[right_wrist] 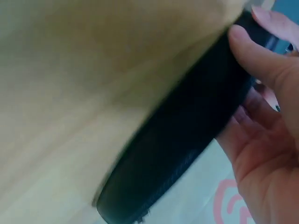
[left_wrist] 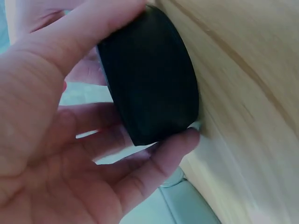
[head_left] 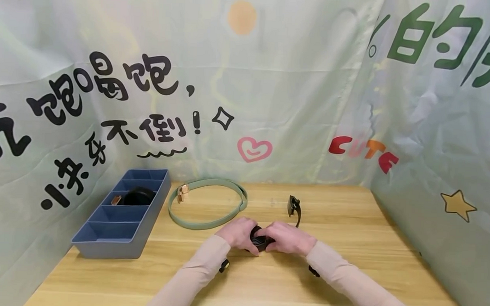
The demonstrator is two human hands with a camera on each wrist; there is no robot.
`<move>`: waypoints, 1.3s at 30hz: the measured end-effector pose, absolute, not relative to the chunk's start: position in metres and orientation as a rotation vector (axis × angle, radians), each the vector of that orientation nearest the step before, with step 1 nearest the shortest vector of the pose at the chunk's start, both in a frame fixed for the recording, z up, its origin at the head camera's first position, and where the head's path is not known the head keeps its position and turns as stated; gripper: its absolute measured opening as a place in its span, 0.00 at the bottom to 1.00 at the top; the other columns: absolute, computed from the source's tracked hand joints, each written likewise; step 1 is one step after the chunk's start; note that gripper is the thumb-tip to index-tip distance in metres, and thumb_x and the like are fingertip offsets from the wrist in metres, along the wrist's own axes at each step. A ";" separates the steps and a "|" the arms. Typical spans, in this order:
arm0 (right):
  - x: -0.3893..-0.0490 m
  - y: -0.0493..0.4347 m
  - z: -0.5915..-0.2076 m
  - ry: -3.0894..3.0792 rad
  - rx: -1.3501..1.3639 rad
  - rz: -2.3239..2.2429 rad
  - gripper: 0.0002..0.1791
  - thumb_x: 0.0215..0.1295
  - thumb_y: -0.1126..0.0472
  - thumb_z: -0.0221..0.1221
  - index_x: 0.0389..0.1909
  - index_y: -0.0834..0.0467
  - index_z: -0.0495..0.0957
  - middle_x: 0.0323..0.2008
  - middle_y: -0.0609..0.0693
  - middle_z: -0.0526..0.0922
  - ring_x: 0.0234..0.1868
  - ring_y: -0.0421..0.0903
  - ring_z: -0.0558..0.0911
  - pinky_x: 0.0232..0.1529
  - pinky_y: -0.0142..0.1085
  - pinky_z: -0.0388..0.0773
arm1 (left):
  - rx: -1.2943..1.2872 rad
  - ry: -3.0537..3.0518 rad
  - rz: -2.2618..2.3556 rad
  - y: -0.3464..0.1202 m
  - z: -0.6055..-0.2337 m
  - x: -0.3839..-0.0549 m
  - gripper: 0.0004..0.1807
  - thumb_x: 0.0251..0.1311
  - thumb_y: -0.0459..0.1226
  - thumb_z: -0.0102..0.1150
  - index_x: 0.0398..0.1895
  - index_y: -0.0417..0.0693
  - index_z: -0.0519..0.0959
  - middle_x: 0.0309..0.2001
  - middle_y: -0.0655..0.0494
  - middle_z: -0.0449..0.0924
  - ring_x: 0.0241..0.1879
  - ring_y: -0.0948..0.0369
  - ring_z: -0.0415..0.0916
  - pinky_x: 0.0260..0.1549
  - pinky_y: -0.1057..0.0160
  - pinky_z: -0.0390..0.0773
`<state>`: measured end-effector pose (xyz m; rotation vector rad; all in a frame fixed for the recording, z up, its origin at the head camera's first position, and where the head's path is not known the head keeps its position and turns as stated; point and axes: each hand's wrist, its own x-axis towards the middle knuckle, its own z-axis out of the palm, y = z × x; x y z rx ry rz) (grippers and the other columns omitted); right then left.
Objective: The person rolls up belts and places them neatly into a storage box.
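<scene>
A black belt (head_left: 257, 240) stands on its edge on the wooden table, partly wound into a coil between my hands. My left hand (head_left: 239, 234) grips the coil from the left; in the left wrist view, its thumb and fingers curve round the dark outer band (left_wrist: 152, 79). On the other side my right hand (head_left: 289, 238) pinches the strap, and the right wrist view has thumb and fingers on the dark strap (right_wrist: 182, 121), which runs on away from them. Beyond the right hand, the belt's loose end curves back to a dark buckle (head_left: 293, 206).
A pale green belt (head_left: 203, 226) with a gold-coloured buckle lies in a loose loop behind the left hand. At the left stands a blue-grey divided tray (head_left: 151, 222), with a rolled black belt (head_left: 139, 196) in one compartment. Printed cloth walls (head_left: 294, 127) enclose the table.
</scene>
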<state>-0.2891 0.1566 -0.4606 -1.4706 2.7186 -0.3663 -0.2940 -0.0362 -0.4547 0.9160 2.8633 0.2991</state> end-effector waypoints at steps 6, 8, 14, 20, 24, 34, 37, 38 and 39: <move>-0.289 0.161 -0.457 2.714 -1.451 -0.353 0.22 0.53 0.60 0.71 0.51 0.47 0.80 0.42 0.44 0.87 0.41 0.35 0.83 0.42 0.32 0.79 | 1.017 2.811 0.274 -0.035 -0.454 -0.297 0.26 0.33 0.45 0.83 0.36 0.57 0.77 0.34 0.66 0.79 0.35 0.68 0.73 0.40 0.70 0.74; -0.289 0.161 -0.459 2.728 -1.462 -0.361 0.20 0.54 0.59 0.71 0.49 0.48 0.81 0.41 0.43 0.87 0.40 0.35 0.83 0.40 0.30 0.78 | 1.009 2.816 0.267 -0.035 -0.454 -0.296 0.26 0.33 0.47 0.83 0.36 0.57 0.77 0.34 0.66 0.79 0.35 0.68 0.74 0.41 0.70 0.74; -0.287 0.163 -0.464 2.793 -1.464 -0.383 0.17 0.56 0.58 0.70 0.47 0.48 0.82 0.37 0.44 0.87 0.35 0.35 0.83 0.35 0.30 0.77 | 0.945 2.889 0.329 -0.033 -0.460 -0.294 0.30 0.34 0.58 0.79 0.37 0.54 0.78 0.34 0.61 0.80 0.34 0.66 0.75 0.37 0.68 0.75; -0.288 0.168 -0.461 2.798 -1.454 -0.350 0.24 0.55 0.60 0.70 0.54 0.47 0.79 0.43 0.45 0.87 0.42 0.38 0.84 0.41 0.36 0.79 | 1.039 2.829 0.341 -0.032 -0.459 -0.300 0.26 0.35 0.48 0.82 0.37 0.56 0.77 0.35 0.64 0.79 0.34 0.68 0.74 0.39 0.70 0.74; -0.289 0.169 -0.463 2.799 -1.469 -0.378 0.20 0.57 0.61 0.69 0.52 0.49 0.80 0.40 0.45 0.88 0.38 0.36 0.84 0.38 0.33 0.79 | 0.961 2.864 0.264 -0.029 -0.456 -0.297 0.28 0.34 0.53 0.81 0.37 0.53 0.78 0.34 0.62 0.80 0.34 0.66 0.75 0.38 0.68 0.75; -0.294 0.174 -0.462 2.818 -1.525 -0.334 0.25 0.54 0.63 0.70 0.55 0.50 0.78 0.41 0.47 0.87 0.40 0.40 0.84 0.43 0.37 0.79 | 0.947 2.922 0.135 -0.025 -0.454 -0.299 0.27 0.37 0.55 0.79 0.37 0.53 0.77 0.35 0.60 0.80 0.34 0.65 0.75 0.39 0.67 0.75; -0.294 0.171 -0.462 2.819 -1.507 -0.323 0.22 0.55 0.61 0.70 0.52 0.49 0.79 0.40 0.46 0.87 0.39 0.38 0.84 0.42 0.35 0.80 | 0.954 2.917 0.117 -0.026 -0.454 -0.296 0.30 0.36 0.58 0.78 0.38 0.53 0.77 0.36 0.60 0.80 0.35 0.64 0.76 0.40 0.67 0.76; -0.294 0.170 -0.462 2.825 -1.500 -0.316 0.21 0.55 0.60 0.70 0.51 0.49 0.80 0.39 0.45 0.87 0.38 0.36 0.83 0.41 0.34 0.79 | 0.948 2.928 0.115 -0.026 -0.454 -0.295 0.31 0.36 0.60 0.78 0.38 0.52 0.77 0.36 0.59 0.81 0.35 0.64 0.76 0.39 0.67 0.76; -0.293 0.168 -0.463 2.834 -1.493 -0.312 0.19 0.55 0.58 0.69 0.49 0.48 0.80 0.37 0.44 0.87 0.37 0.35 0.83 0.40 0.33 0.79 | 0.937 2.946 0.111 -0.026 -0.455 -0.293 0.33 0.36 0.62 0.76 0.38 0.52 0.78 0.36 0.58 0.81 0.35 0.63 0.77 0.38 0.66 0.77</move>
